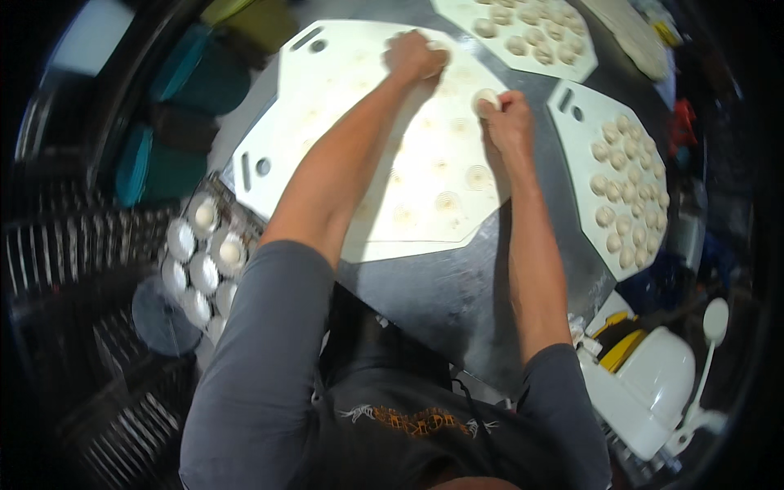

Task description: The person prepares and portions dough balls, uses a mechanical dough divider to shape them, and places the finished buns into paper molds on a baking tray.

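A large white board [384, 214] lies in front of me on the metal table, marked with several floury rings. Another slot and hole at its left suggest a second board stacked with it. Near its far edge, my left hand [415, 59] is closed, with a pale round dough ball partly showing at its fingers. My right hand [510, 121] pinches a dough ball [485, 101] between thumb and fingers at the board's right edge. Its underside is hidden, so I cannot tell whether it touches the board.
On the right, a white board [581, 151] carries many dough balls; another such board [457, 10] is at the far side. Metal cups [204, 273], two holding pale balls, stand at left by teal bins [204, 73]. A white scale-like appliance [653, 384] sits lower right.
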The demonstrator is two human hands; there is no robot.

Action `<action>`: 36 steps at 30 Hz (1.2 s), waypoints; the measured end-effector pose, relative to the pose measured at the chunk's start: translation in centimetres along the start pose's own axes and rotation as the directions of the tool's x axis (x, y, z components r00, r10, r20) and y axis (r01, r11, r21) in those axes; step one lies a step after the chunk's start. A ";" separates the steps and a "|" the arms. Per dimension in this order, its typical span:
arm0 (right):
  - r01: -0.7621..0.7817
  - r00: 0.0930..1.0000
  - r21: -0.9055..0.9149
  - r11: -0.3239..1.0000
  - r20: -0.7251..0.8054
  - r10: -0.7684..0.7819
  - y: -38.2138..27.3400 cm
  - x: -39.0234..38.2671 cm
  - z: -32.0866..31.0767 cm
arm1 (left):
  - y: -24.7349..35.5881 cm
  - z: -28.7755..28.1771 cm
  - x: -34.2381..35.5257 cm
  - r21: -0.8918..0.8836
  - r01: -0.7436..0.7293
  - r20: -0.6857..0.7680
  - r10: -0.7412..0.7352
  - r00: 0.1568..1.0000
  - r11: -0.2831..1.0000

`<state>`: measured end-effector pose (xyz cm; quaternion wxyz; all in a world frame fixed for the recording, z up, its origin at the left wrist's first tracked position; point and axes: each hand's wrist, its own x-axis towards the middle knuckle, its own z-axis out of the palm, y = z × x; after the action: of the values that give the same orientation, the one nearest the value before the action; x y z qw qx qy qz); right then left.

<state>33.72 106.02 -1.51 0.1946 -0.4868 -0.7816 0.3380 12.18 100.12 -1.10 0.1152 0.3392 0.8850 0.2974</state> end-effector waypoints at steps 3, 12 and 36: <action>0.077 0.997 0.272 0.959 -0.039 -0.069 0.0 -0.3 1.7 | -2.8 2.5 2.0 -0.226 -0.192 -0.168 0.156 0.973 0.955; 0.026 0.964 0.484 0.875 0.219 -0.149 1.6 -9.0 -2.2 | -1.9 -8.8 -19.6 -0.990 0.114 0.115 -0.017 0.993 -0.081; 0.816 0.458 0.146 0.559 0.425 -0.780 -20.7 -36.6 15.1 | -29.8 -24.2 -51.0 0.045 0.091 0.070 -0.094 0.993 0.995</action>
<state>27.53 62.08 3.76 0.1269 0.0197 -0.9521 0.2774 24.47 37.47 0.25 0.1537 0.3107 0.9010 0.2607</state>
